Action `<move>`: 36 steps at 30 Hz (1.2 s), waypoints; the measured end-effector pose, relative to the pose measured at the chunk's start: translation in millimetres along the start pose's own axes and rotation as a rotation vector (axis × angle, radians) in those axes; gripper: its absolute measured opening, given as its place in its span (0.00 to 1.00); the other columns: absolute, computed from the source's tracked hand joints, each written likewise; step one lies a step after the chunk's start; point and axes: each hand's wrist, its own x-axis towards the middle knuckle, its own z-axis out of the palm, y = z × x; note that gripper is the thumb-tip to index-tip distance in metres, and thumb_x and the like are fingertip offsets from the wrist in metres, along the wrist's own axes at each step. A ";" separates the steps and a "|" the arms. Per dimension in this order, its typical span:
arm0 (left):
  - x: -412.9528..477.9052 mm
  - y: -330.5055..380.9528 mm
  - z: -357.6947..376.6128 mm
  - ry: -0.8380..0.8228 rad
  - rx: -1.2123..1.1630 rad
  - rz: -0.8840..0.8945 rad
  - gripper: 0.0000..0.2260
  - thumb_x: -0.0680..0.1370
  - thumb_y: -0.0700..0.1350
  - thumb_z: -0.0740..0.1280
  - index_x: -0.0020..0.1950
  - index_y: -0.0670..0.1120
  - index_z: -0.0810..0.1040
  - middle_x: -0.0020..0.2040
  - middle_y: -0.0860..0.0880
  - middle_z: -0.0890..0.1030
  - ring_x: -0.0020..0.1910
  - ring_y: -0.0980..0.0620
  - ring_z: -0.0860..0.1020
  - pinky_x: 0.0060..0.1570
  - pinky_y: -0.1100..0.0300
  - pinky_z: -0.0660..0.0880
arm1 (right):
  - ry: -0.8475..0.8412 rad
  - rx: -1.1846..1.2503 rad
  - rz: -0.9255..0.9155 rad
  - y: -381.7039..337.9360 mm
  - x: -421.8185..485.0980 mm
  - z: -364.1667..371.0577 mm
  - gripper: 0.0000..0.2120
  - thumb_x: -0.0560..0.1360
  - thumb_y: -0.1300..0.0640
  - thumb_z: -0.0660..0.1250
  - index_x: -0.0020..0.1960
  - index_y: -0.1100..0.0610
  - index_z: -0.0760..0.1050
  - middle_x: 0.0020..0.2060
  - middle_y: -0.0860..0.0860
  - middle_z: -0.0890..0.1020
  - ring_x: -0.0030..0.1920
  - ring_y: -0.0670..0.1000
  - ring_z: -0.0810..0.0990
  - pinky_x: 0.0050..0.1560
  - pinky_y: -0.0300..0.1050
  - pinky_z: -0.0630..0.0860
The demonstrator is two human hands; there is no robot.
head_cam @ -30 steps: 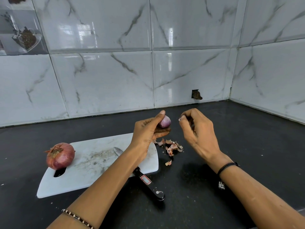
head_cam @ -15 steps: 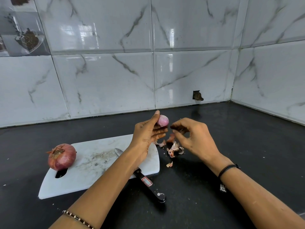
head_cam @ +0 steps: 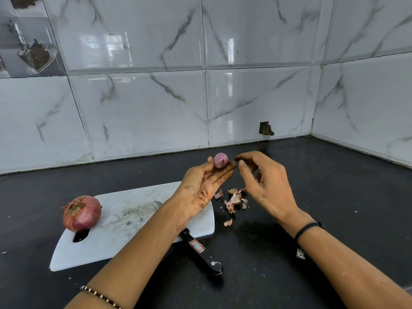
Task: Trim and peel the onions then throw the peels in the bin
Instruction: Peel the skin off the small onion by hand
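The left hand [head_cam: 200, 186] pinches the small onion [head_cam: 220, 160]; the right hand [head_cam: 265, 186], curled, sits just right of it, but whether it holds anything cannot be told.

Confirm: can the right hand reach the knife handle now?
Probably yes. The handle lies bare on the counter between the forearms; the left forearm covers only the blade end. The right hand hangs by the peels with nothing between it and the handle.

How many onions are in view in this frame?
2. A small onion pinched in the left hand; a large unpeeled onion on the cutting board, left end. None seems hidden.
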 end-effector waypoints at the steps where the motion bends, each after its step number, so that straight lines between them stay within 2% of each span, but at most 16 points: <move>1: -0.1 0.1 -0.3 -0.008 0.025 0.007 0.16 0.84 0.41 0.62 0.67 0.31 0.73 0.61 0.32 0.81 0.55 0.40 0.85 0.53 0.51 0.83 | 0.014 0.002 0.001 0.2 -0.2 -0.5 0.07 0.81 0.58 0.66 0.56 0.55 0.81 0.45 0.45 0.82 0.44 0.45 0.79 0.42 0.33 0.74; 7: 1.2 -2.1 -2.8 -0.016 0.113 0.000 0.14 0.85 0.44 0.61 0.60 0.35 0.78 0.56 0.37 0.84 0.51 0.44 0.86 0.50 0.53 0.83 | 0.013 -0.002 -0.020 1.0 0.2 0.8 0.07 0.81 0.52 0.66 0.56 0.53 0.80 0.46 0.42 0.81 0.43 0.45 0.80 0.42 0.43 0.79; 12: 0.8 -4.5 0.4 -0.003 0.123 -0.003 0.13 0.85 0.44 0.60 0.57 0.35 0.79 0.55 0.36 0.83 0.51 0.44 0.84 0.55 0.52 0.80 | 0.008 0.014 -0.067 0.5 -0.7 0.9 0.10 0.79 0.54 0.70 0.60 0.53 0.81 0.46 0.43 0.80 0.40 0.47 0.79 0.42 0.47 0.79; 18: -1.9 -5.4 2.9 -0.017 0.155 0.004 0.14 0.85 0.45 0.60 0.56 0.36 0.80 0.57 0.35 0.84 0.54 0.43 0.84 0.57 0.52 0.80 | 0.002 0.036 -0.125 0.3 -0.5 0.0 0.11 0.77 0.53 0.73 0.59 0.53 0.82 0.47 0.44 0.80 0.39 0.49 0.79 0.40 0.47 0.79; 22: -1.4 -4.6 3.1 -0.025 0.138 0.014 0.14 0.85 0.45 0.61 0.56 0.36 0.80 0.53 0.36 0.85 0.50 0.45 0.86 0.52 0.53 0.83 | 0.018 0.032 -0.139 2.9 0.3 2.4 0.12 0.78 0.52 0.73 0.60 0.53 0.84 0.47 0.44 0.80 0.40 0.50 0.80 0.39 0.49 0.79; 24: 0.2 -4.1 2.0 -0.038 0.140 0.035 0.13 0.84 0.44 0.62 0.55 0.36 0.81 0.50 0.37 0.85 0.48 0.46 0.86 0.51 0.54 0.84 | 0.045 0.033 -0.145 4.0 0.7 3.5 0.11 0.78 0.55 0.74 0.59 0.54 0.85 0.46 0.45 0.81 0.41 0.49 0.81 0.38 0.44 0.78; 27: 2.0 -3.5 -0.4 -0.049 0.164 0.074 0.11 0.84 0.42 0.63 0.55 0.37 0.81 0.47 0.41 0.85 0.46 0.48 0.86 0.52 0.55 0.83 | 0.075 0.024 -0.136 4.4 1.3 2.2 0.07 0.77 0.60 0.74 0.55 0.56 0.86 0.45 0.45 0.83 0.41 0.46 0.81 0.38 0.30 0.71; 31: 2.4 -0.8 -1.6 -0.094 0.217 0.126 0.12 0.82 0.38 0.63 0.64 0.36 0.78 0.57 0.39 0.84 0.55 0.47 0.85 0.56 0.57 0.82 | 0.065 0.126 -0.031 -2.4 0.3 0.2 0.04 0.78 0.58 0.72 0.52 0.56 0.84 0.44 0.45 0.83 0.43 0.45 0.82 0.39 0.32 0.73; 34: 2.1 -0.1 -1.4 -0.143 0.204 0.144 0.15 0.82 0.31 0.61 0.68 0.36 0.76 0.64 0.37 0.81 0.61 0.45 0.82 0.58 0.58 0.81 | 0.075 0.194 0.025 -4.5 0.2 -0.4 0.05 0.79 0.58 0.71 0.53 0.56 0.84 0.45 0.45 0.84 0.44 0.46 0.83 0.36 0.42 0.77; 36: 1.0 0.1 -0.6 -0.172 0.193 0.140 0.16 0.81 0.30 0.60 0.68 0.36 0.76 0.64 0.37 0.81 0.63 0.45 0.81 0.60 0.57 0.80 | 0.082 0.195 0.033 -3.7 0.9 -1.1 0.04 0.79 0.58 0.71 0.52 0.56 0.84 0.45 0.46 0.84 0.45 0.46 0.83 0.35 0.44 0.78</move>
